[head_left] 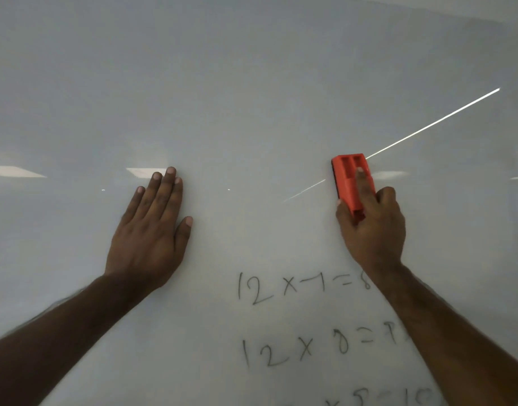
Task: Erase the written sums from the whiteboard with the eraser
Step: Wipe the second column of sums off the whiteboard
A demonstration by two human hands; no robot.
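Upright, slightly left-tilted red eraser (349, 177) on whiteboard (251, 83), right hand (372, 227) fingers clamped round it, left hand (152, 230) fingers flat, together.

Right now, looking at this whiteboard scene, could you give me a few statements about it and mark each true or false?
1. The right hand holds a red eraser. True.
2. The left hand grips a marker. False: it lies flat and empty on the whiteboard.
3. Written sums remain below the eraser. True.
4. The eraser sits on top of the sums. False: it is above them, on bare board.
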